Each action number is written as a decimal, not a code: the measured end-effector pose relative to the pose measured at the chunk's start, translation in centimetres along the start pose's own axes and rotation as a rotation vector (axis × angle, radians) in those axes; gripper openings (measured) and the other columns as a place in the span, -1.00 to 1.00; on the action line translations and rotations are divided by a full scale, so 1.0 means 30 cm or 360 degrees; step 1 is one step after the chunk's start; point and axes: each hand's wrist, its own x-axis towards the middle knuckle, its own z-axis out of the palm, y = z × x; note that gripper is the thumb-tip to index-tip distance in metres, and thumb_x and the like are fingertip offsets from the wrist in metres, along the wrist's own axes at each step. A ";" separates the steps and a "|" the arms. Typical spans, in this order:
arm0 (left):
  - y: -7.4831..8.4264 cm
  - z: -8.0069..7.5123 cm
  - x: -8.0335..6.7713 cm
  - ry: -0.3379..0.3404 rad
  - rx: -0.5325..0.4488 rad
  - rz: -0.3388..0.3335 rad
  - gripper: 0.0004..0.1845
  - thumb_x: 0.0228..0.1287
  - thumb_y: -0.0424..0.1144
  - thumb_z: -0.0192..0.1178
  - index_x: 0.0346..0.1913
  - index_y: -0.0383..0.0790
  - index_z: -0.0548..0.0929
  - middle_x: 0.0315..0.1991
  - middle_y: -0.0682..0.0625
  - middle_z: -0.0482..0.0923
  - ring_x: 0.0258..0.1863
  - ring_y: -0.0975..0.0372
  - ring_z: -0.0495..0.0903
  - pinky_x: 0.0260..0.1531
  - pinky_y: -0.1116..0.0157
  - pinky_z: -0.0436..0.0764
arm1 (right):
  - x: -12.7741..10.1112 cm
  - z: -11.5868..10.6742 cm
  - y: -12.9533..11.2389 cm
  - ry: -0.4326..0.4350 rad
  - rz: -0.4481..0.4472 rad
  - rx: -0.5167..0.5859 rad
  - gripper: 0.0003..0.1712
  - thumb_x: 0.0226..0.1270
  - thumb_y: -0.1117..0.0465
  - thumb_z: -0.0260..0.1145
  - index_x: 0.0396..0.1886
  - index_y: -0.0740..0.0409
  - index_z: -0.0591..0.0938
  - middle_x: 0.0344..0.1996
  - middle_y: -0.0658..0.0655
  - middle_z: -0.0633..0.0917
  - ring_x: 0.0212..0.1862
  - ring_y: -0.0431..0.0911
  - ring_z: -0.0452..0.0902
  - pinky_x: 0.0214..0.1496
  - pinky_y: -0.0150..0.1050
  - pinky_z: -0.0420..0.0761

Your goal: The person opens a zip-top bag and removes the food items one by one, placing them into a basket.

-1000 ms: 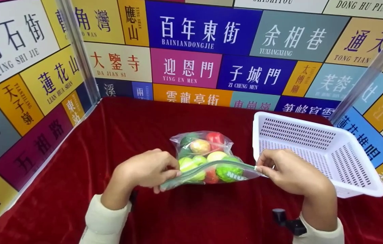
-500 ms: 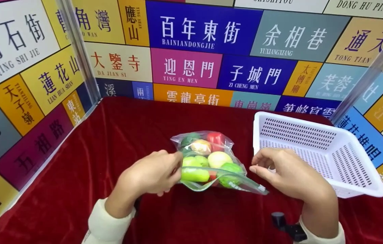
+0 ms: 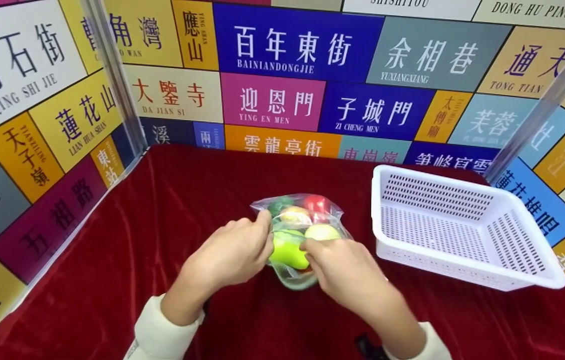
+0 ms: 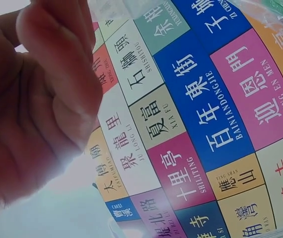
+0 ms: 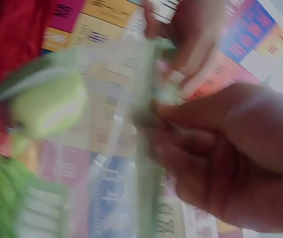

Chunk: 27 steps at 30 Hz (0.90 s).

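The right hand (image 3: pixel 345 267) pinched the green-edged lip of a clear plastic bag (image 3: pixel 286 274); the left hand (image 3: pixel 234 247) gripped the bag's left side, fingers curled. The bag lay around the middle of the red-draped tabletop (image 3: pixel 127 280), closed end toward the far edge, mouth toward the near edge, its length running between the two. Through the plastic I saw a lime-green piece (image 3: pixel 290 250), a pale yellow one (image 3: pixel 322 232) and, farther back, a red one (image 3: pixel 317 204). A white basket (image 3: pixel 442 265) stood near the far right corner, its long axis slanting toward the right edge.
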 end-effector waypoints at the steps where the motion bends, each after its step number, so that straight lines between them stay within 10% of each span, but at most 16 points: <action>1: 0.001 0.000 0.000 0.0002 -0.0002 0.0004 -0.83 0.47 -0.20 0.04 -0.23 -0.25 0.41 -0.67 0.02 0.31 -0.72 0.23 0.35 -0.70 0.30 0.38 | 0.005 0.013 -0.009 -0.0007 0.0033 -0.0073 -0.92 0.24 0.18 0.42 -0.29 -0.02 0.67 -0.57 -0.09 0.64 -0.55 -0.08 0.55 -0.52 -0.16 0.52; 7: 0.004 0.002 0.001 0.0024 -0.0005 0.0029 -0.84 0.47 -0.20 0.05 -0.21 -0.25 0.41 -0.67 0.03 0.31 -0.72 0.25 0.35 -0.71 0.31 0.38 | 0.017 0.067 -0.030 -0.0134 0.0151 -0.0183 -0.71 0.14 0.14 0.49 -0.17 0.07 0.63 -0.47 0.05 0.68 -0.48 0.04 0.60 -0.52 -0.08 0.51; 17: 0.006 0.005 0.005 -0.0084 -0.0052 0.0025 -0.82 0.52 -0.19 0.00 -0.20 -0.25 0.38 -0.68 0.03 0.34 -0.78 0.25 0.35 -0.75 0.33 0.39 | 0.011 0.066 0.003 -0.0503 0.0501 -0.0006 -0.10 -0.06 0.19 0.62 0.35 0.17 0.47 0.05 0.33 0.65 0.07 0.27 0.59 0.02 0.17 0.62; 27: -0.003 -0.013 -0.002 -0.0268 -0.0283 -0.0091 -0.83 0.56 -0.15 -0.07 -0.17 -0.18 0.36 -0.68 0.05 0.43 -0.87 0.35 0.42 -0.70 0.34 0.50 | 0.014 0.091 0.058 -0.0637 0.0582 -0.0031 -0.28 -0.02 0.28 0.53 0.22 0.17 0.51 -0.04 0.30 0.69 0.04 0.24 0.63 0.12 0.14 0.60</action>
